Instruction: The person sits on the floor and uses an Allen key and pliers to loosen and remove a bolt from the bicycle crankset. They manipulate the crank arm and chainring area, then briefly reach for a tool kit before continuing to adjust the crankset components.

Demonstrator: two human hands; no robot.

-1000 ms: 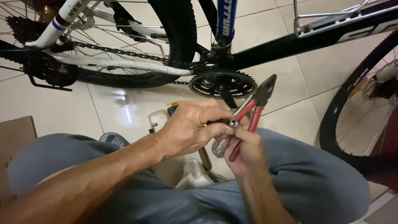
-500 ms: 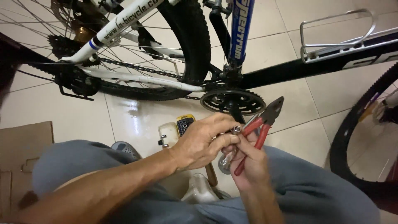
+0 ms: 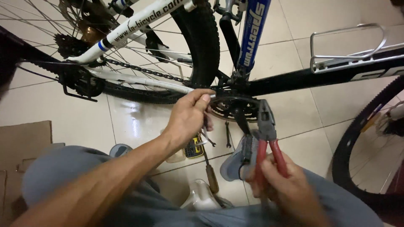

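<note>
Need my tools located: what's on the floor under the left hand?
Under the left hand lie a yellow-and-black tool case, small wrenches and a wooden-handled screwdriver. The hand covers the case's upper edge.

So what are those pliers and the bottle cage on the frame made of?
Pliers: dark, dull metal head, likely steel; red handles look like glossy plastic or rubber sleeves, gripped by the right hand. Bottle cage: thin bent silvery rod, probably aluminium, with a matte sheen.

Lettering on 2 bike tubes, plus a yellow case and some cardboard.

I see 1 blue tube [image 3: 253,33] with white lettering standing upright at top centre, 1 white tube [image 3: 139,23] with black lettering slanting left of it, a small yellow-and-black case [image 3: 193,147] on the floor, and flat brown cardboard [image 3: 23,143] at left.
</note>
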